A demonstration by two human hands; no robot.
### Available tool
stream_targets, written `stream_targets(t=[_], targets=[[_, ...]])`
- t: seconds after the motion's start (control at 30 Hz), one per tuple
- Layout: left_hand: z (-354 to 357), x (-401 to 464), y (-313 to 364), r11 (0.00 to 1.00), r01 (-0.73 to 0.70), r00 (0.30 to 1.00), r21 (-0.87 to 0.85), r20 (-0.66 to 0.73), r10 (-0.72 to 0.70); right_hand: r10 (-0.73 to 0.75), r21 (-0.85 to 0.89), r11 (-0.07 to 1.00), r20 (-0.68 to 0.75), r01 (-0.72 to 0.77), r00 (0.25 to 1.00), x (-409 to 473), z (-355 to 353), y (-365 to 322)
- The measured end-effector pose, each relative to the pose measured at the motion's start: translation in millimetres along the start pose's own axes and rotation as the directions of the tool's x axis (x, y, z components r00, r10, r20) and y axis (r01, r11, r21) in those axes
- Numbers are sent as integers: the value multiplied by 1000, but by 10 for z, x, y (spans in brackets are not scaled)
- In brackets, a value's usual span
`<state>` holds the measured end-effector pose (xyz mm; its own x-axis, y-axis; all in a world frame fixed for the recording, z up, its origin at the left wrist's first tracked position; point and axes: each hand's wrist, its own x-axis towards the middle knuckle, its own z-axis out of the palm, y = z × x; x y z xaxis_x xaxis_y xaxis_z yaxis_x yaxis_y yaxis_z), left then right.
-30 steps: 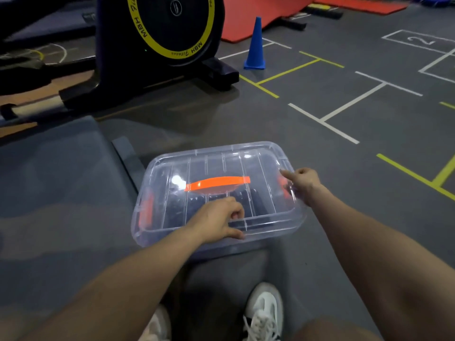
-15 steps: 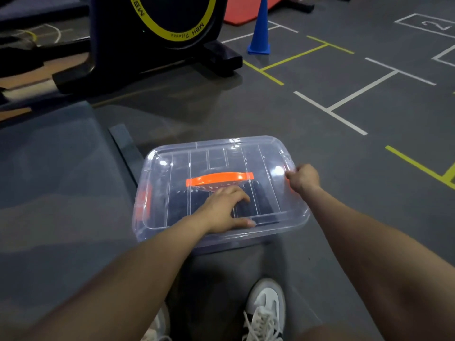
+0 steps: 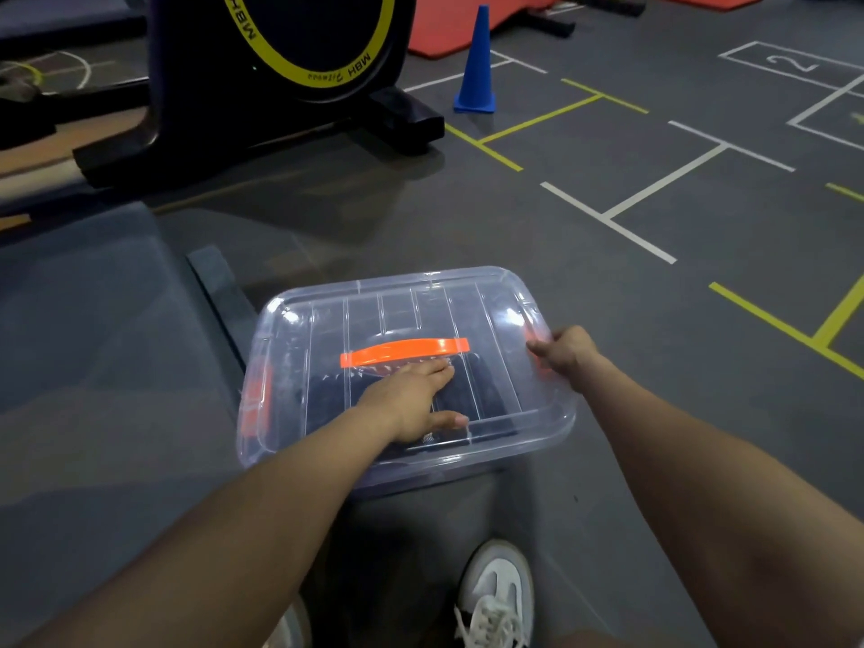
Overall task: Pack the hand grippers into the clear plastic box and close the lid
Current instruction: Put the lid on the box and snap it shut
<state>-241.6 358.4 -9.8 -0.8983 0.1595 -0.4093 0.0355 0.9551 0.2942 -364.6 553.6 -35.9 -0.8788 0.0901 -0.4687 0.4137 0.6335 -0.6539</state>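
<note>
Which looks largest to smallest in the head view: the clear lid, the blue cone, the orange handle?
1. clear lid, by far the largest.
2. blue cone and orange handle: similar apparent size; the cone stands farther away, so unranked.

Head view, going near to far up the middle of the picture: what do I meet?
White shoe → left hand flat on the lid → orange handle → lid's far edge → blue cone.

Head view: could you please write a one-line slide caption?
Left hand presses flat on the clear box's lid while the right hand grips its right edge.
</note>
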Motion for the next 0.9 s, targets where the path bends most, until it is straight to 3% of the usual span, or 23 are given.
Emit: stream_targets(t=[0.07, 0.13, 0.3, 0.43, 0.63, 0.73, 0.9], targets=[[-40, 24, 57, 1000, 25, 999, 8, -36, -25, 10, 44, 999, 19, -11, 1000, 25, -15, 21], [-41, 60, 147, 999, 47, 999, 14, 12, -48, 22, 82, 996, 33, -25, 999, -1, -46, 7], [74, 45, 325, 982, 21, 997, 189, 66, -34, 21, 183, 983, 19, -24, 1000, -67, -141, -120], [-15, -82, 300, 980, -52, 999, 191, 17, 49, -52, 262, 964, 21, 44, 998, -132, -196, -225], [-272, -245, 279, 877, -118, 983, 465, -70, 170, -55, 498, 865, -16, 56, 998, -197, -247, -424], [-434, -261, 285, 836, -120, 981, 535, -66, 182, -63, 500, 864, -8, 58, 998, -190, -243, -449], [-561, -244, 250, 882, -61, 980, 467, -142, 143, -121, 385, 916, -6, 114, 993, -134, -285, -424]])
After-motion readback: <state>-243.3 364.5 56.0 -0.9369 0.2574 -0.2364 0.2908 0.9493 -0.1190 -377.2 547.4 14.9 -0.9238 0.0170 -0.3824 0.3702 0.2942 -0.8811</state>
